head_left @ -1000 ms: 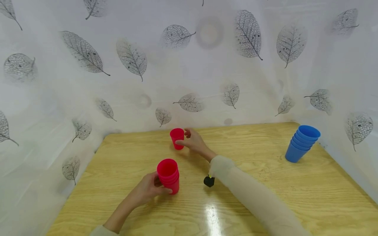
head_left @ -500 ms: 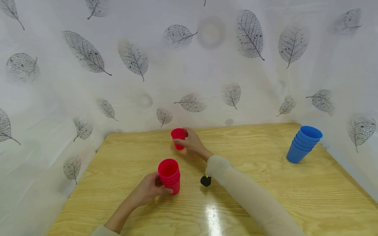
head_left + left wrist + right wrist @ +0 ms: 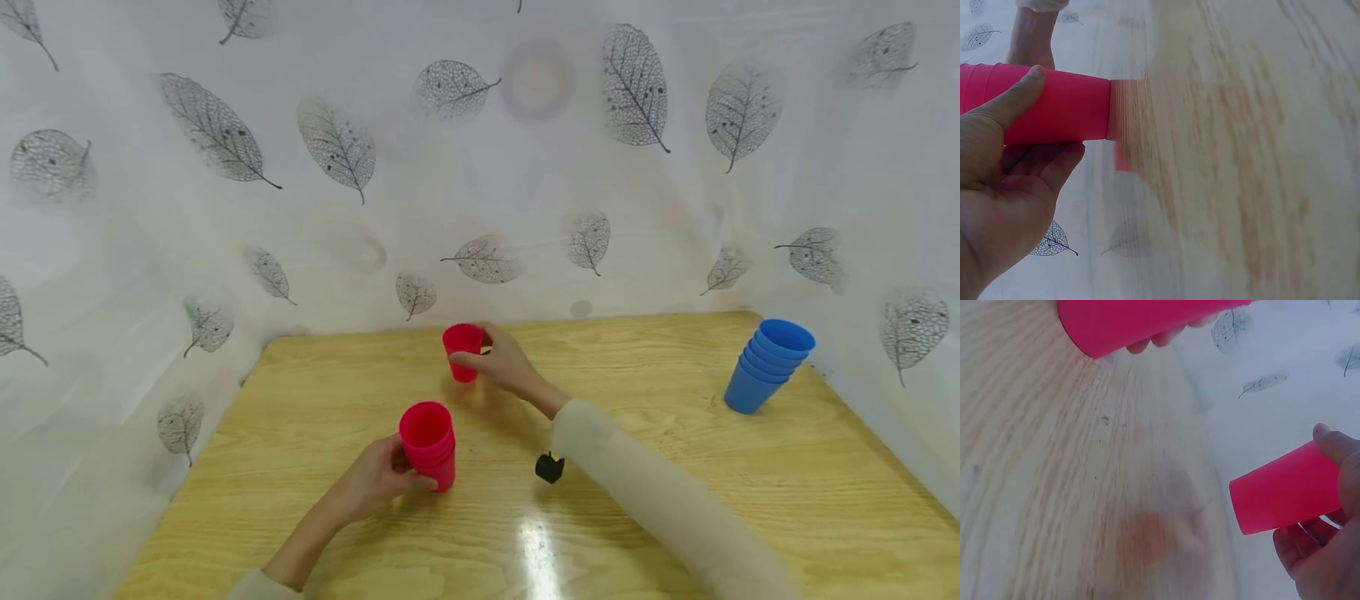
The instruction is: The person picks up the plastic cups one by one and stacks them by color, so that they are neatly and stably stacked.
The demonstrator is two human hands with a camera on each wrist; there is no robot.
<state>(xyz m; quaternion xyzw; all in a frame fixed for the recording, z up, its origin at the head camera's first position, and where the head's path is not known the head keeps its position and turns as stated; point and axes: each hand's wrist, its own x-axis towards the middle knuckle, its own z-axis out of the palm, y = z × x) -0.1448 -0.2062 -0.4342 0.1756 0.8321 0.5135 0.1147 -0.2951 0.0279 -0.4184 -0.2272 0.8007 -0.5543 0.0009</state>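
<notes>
My left hand [image 3: 375, 481] grips a stack of nested red cups [image 3: 432, 454] near the middle of the table. In the left wrist view, thumb and fingers curl round the stack [image 3: 1075, 106], whose base meets the tabletop. Farther back, my right hand [image 3: 506, 360] holds a single red cup [image 3: 462, 354] from its right side, between thumb and fingers. The right wrist view shows this cup [image 3: 1288, 490] with its base apart from the wood, above a reddish reflection. Part of its rim end is hidden by the hand.
A leaning stack of nested blue cups [image 3: 768, 367] stands at the right of the wooden table [image 3: 637, 358]. Pale sheeting with a leaf print [image 3: 525, 192] hangs behind and at both sides. A small black object [image 3: 550, 467] shows beneath the right cuff.
My right hand has closed round the single red cup and shifted it slightly right, off the table. The left hand and its stack stay in place.
</notes>
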